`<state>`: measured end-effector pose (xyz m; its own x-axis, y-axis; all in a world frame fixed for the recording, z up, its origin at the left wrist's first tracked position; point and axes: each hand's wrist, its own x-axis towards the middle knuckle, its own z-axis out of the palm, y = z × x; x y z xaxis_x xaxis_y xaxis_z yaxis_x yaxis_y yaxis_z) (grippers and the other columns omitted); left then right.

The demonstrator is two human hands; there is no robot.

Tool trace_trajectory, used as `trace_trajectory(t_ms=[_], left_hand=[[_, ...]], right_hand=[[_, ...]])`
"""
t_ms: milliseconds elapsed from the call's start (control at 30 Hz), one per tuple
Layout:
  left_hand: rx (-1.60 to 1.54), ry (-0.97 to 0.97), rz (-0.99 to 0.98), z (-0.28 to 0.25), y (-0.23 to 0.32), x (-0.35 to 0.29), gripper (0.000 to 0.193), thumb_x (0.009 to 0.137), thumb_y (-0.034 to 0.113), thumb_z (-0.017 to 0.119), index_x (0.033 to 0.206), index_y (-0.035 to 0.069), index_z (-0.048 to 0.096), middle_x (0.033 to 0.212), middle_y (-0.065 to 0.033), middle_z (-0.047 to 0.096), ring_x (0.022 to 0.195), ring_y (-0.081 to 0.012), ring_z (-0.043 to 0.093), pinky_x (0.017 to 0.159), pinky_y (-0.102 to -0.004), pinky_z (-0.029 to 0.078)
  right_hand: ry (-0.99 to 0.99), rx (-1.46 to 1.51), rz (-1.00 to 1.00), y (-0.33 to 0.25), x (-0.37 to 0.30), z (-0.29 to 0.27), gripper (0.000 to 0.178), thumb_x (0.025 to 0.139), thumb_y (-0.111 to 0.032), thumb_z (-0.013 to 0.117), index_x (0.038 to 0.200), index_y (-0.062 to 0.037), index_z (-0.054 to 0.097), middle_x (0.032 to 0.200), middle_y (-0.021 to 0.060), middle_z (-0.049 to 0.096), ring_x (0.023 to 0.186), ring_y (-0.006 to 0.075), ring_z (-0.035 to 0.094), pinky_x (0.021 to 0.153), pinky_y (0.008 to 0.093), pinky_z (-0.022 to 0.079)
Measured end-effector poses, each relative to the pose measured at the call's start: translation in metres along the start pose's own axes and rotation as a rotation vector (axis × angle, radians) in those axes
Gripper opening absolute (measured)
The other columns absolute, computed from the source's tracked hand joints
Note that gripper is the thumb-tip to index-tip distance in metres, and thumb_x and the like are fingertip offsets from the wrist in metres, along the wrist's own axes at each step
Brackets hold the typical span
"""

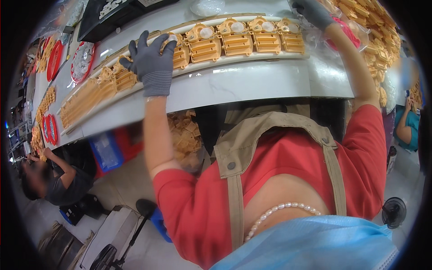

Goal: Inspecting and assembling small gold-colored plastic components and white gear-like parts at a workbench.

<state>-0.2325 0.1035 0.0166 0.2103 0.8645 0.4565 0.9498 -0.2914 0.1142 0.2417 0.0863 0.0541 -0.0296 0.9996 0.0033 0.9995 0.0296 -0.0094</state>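
My left hand (154, 62), in a grey knit glove, is over a long row of orange-yellow plastic housings (204, 47). Its fingers are spread, and the thumb side lies against a white round disc (171, 38) on one housing. The housings sit side by side between pale rails (252, 57); several toward the right carry similar discs. My right hand (315, 13), also gloved, reaches to the far right at the upper edge, close to a clear plastic bag (360, 31) and a pinkish-red tray (345, 35). Its fingertips are partly cut off, so its grip is unclear.
A black bin (96, 27) with white pieces stands at the far left. Red trays (55, 60) lie beyond the row's left end. Orange-yellow parts are heaped at the right (378, 40) and under the table (184, 139). Other people work at both sides.
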Motion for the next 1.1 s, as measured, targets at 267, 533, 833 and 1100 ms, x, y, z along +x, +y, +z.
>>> trace_trajectory(t_ms=[267, 533, 833, 1100], left_hand=[[0.188, -0.134, 0.247, -0.008, 0.008, 0.027, 0.013, 0.089, 0.037, 0.069, 0.100, 0.032, 0.076, 0.136, 0.0006, 0.061, 0.137, -0.0307, 0.044, 0.111, -0.0727, 0.013], [0.248, -0.139, 0.436, -0.016, 0.017, 0.029, 0.012, 0.092, 0.032, 0.065, 0.097, 0.024, 0.074, 0.096, 0.0025, 0.071, 0.103, -0.0169, 0.064, 0.108, -0.0649, 0.025], [0.124, -0.276, 0.313, -0.017, 0.016, 0.032, 0.014, 0.092, 0.033, 0.065, 0.098, 0.024, 0.074, 0.098, -0.0015, 0.072, 0.101, -0.0204, 0.066, 0.110, -0.0610, 0.027], [-0.004, -0.071, 0.257, -0.009, 0.011, 0.014, 0.018, 0.088, 0.033, 0.070, 0.103, 0.024, 0.073, 0.106, -0.0006, 0.070, 0.109, -0.0206, 0.064, 0.112, -0.0650, 0.025]], right_hand=[[0.141, 0.230, -0.097, -0.026, 0.007, -0.016, 0.019, 0.089, -0.017, 0.064, 0.100, -0.0050, 0.072, 0.091, 0.0167, 0.073, 0.086, 0.0323, 0.071, 0.076, 0.0404, 0.054], [0.225, 0.455, -0.252, -0.093, 0.028, -0.033, 0.018, 0.086, -0.012, 0.070, 0.101, -0.0023, 0.071, 0.090, 0.0153, 0.073, 0.083, 0.0265, 0.071, 0.075, 0.0353, 0.054], [0.097, 0.548, -0.159, -0.138, 0.063, 0.005, 0.019, 0.087, -0.021, 0.069, 0.098, -0.0050, 0.072, 0.090, 0.0181, 0.072, 0.083, 0.0329, 0.070, 0.074, 0.0411, 0.054], [0.318, 0.180, -0.263, -0.156, 0.085, 0.016, 0.015, 0.089, -0.022, 0.062, 0.088, -0.0075, 0.067, 0.083, 0.0172, 0.067, 0.080, 0.0384, 0.067, 0.070, 0.0482, 0.053]])
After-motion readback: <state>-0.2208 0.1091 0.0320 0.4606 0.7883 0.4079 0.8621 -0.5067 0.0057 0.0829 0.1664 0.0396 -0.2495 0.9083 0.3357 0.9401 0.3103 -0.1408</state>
